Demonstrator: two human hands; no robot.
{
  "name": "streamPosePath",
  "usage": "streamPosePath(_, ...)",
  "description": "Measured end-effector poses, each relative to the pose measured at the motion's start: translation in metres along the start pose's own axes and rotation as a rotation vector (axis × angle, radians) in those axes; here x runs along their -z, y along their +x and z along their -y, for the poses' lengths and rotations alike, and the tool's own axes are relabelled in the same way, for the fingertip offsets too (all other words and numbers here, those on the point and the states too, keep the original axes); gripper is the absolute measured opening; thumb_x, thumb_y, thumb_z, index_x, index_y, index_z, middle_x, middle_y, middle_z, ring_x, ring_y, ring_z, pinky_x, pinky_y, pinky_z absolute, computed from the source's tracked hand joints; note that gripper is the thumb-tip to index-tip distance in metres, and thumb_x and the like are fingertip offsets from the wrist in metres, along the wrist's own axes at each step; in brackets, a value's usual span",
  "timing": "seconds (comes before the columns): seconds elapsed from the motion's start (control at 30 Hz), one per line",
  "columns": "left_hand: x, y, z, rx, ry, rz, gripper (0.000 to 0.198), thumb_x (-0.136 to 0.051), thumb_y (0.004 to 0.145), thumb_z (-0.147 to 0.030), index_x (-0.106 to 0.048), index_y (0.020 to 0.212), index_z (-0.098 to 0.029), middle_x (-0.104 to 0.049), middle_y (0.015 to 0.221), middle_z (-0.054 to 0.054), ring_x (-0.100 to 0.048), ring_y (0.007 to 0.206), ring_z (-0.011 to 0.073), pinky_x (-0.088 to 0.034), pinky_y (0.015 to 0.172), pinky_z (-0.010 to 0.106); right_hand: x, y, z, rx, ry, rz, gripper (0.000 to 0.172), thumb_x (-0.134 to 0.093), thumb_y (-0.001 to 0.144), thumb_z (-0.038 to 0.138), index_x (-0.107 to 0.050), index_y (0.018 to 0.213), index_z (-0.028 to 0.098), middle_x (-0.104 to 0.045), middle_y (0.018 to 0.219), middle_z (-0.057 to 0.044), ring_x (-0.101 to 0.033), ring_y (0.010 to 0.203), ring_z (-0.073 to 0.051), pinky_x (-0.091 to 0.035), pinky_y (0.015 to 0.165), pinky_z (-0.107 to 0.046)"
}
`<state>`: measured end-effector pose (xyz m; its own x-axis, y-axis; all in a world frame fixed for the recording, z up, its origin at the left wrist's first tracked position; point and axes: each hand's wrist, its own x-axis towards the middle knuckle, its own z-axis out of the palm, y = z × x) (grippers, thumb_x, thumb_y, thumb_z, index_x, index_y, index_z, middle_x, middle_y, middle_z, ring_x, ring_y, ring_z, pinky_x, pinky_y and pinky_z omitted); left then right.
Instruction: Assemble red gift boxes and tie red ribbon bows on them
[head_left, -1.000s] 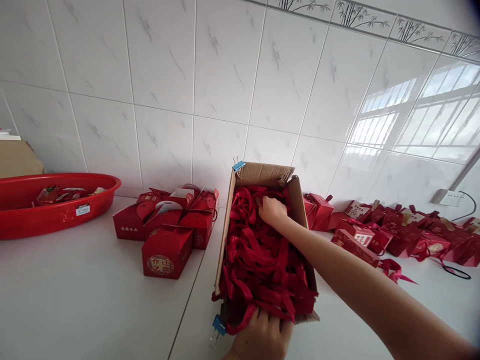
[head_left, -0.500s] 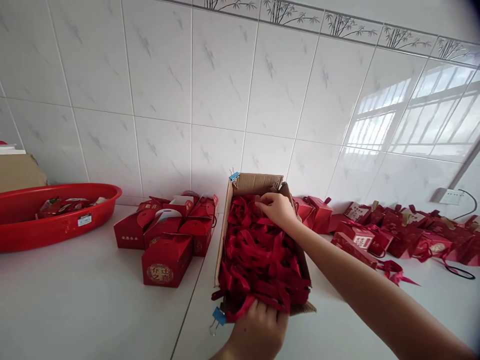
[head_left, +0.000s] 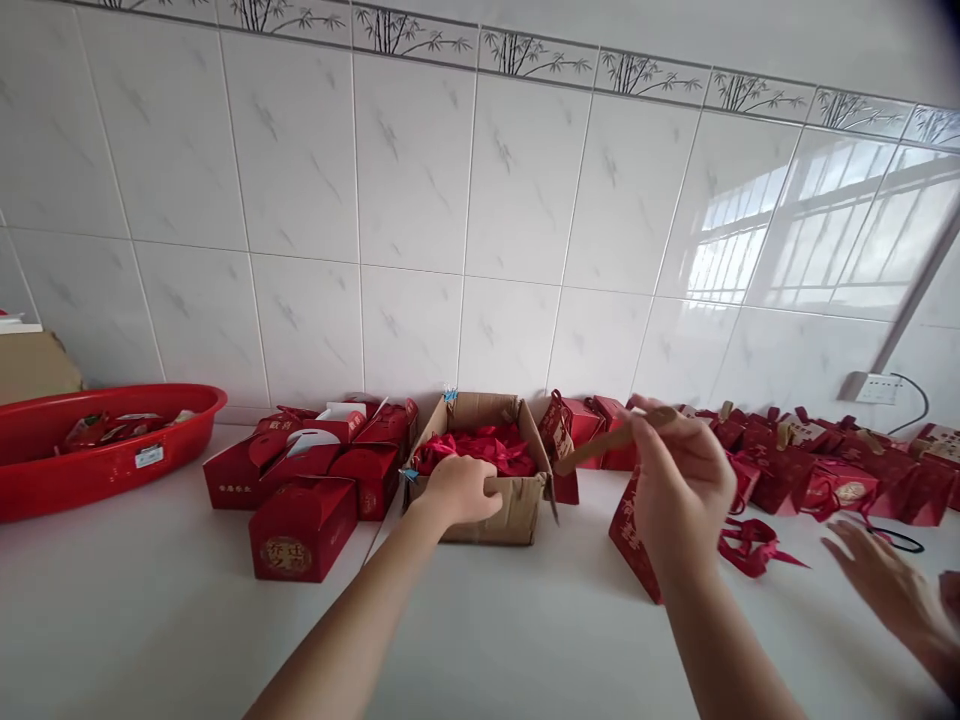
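My left hand [head_left: 461,490] reaches to the front of a cardboard box [head_left: 517,510], its fingers curled over the near rim. Inside the box lies a heap of dark red ribbons [head_left: 480,450]. To the right of it, my right hand [head_left: 682,490] is raised above the table, pinching a flat brownish-gold ribbon [head_left: 600,445] that sticks out to the left. Partly behind that hand, a red gift box [head_left: 630,545] sits at an angle on the table. Blue binder clips [head_left: 409,474] are fixed to the cardboard box's left side.
Several red gift boxes [head_left: 304,530] stand left of the cardboard box. A red plastic basin [head_left: 180,440] holds small packets. More gift boxes [head_left: 780,475] line the wall at right, near a loose red ribbon [head_left: 754,545]. Another person's hand [head_left: 889,590] is at the right edge.
My right hand has left the cardboard box and moved right with a brownish-gold ribbon. The box, earlier tipped toward me, stands level nearer the wall. Another person's hand has appeared at right.
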<state>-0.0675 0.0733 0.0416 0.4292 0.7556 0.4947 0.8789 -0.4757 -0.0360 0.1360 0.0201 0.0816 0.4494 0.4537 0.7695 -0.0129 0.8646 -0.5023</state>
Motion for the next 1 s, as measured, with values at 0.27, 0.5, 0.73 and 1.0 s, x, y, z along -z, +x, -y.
streamPosePath(0.27, 0.064, -0.007, -0.024, 0.214, -0.140, -0.156, 0.031, -0.040, 0.093, -0.039, -0.062, 0.086, -0.019, -0.069, 0.080, 0.002, -0.065, 0.082, 0.0190, -0.044, 0.091, 0.044, 0.030, 0.003, 0.004, -0.329, 0.108, 0.399, 0.015, -0.064, 0.085, 0.025, -0.052, 0.077, 0.020, -0.070, 0.074, -0.002, -0.069, 0.063, -0.017, -0.058, 0.059, -0.032)
streamPosePath(0.5, 0.118, -0.049, -0.061, 0.129, -0.614, -0.277, 0.020, -0.056, 0.087, -0.038, -0.061, 0.076, -0.022, -0.063, 0.067, -0.004, -0.058, 0.061, 0.0120, -0.045, 0.056, 0.021, 0.014, -0.013, 0.007, -0.087, -0.103, 0.540, 0.009, -0.063, 0.084, 0.015, -0.057, 0.085, 0.022, -0.065, 0.077, 0.000, -0.062, 0.065, -0.012, -0.051, 0.053, -0.022)
streamPosePath(0.73, 0.101, -0.041, -0.068, 0.146, -0.707, -0.261, 0.013, -0.060, 0.085, -0.038, -0.061, 0.090, -0.026, -0.066, 0.080, -0.004, -0.061, 0.076, 0.0127, -0.051, 0.068, 0.022, 0.010, -0.022, 0.016, 0.173, -0.192, 0.577, 0.024, -0.061, 0.079, 0.002, -0.058, 0.092, 0.023, -0.066, 0.085, -0.004, -0.065, 0.079, -0.015, -0.055, 0.063, -0.023)
streamPosePath(1.0, 0.096, -0.034, -0.076, 0.125, -0.748, -0.312, 0.003, -0.061, 0.084, -0.023, -0.061, 0.081, -0.024, -0.062, 0.071, -0.005, -0.058, 0.065, 0.0092, -0.049, 0.061, 0.017, 0.005, -0.024, 0.019, 0.374, -0.269, 0.596, 0.027, -0.061, 0.077, -0.003, -0.059, 0.091, 0.020, -0.066, 0.083, -0.005, -0.065, 0.073, -0.013, -0.053, 0.053, -0.019)
